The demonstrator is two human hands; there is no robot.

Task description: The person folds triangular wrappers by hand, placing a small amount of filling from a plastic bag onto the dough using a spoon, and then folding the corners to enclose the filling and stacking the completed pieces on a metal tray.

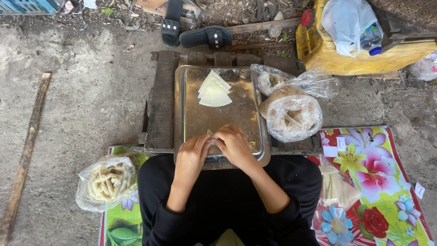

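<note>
Working at the near edge of a dented steel tray point(191, 123), both hands meeting over a small pale wrapper point(210, 132), of which only a corner is showing beyond the fingers. Left hand point(192, 154) and right hand point(234, 145) pressing together, fingertips closed on the wrapper, though how tightly cannot be told from above. Folding like this is probably going best with thumbs tucking the edge snugly, pressure kept even, and the thin sheet kept flat on the metal to avoid tearing. Lying toward the far end of the tray, a fanned stack of wedge-shaped wrappers point(214, 90), smooth, cream-coloured and thin. Propping the tray up, a low stand of dark, weathered wooden slats point(161, 105). Sitting just right of the tray, a crinkled clear plastic bag of crumbly brownish filling point(293, 114). Resting well left of the tray's near corner, another clear bag of pale finished rolls point(109, 181), ridged and finger-shaped. Spreading to the right of the tray, a glossy floral mat point(378, 182) in reds, pinks and yellows. Lying beyond the tray on the dirt, a pair of black sandals point(205, 35), with a yellow plastic container point(327, 54) off to the right of them.
</note>
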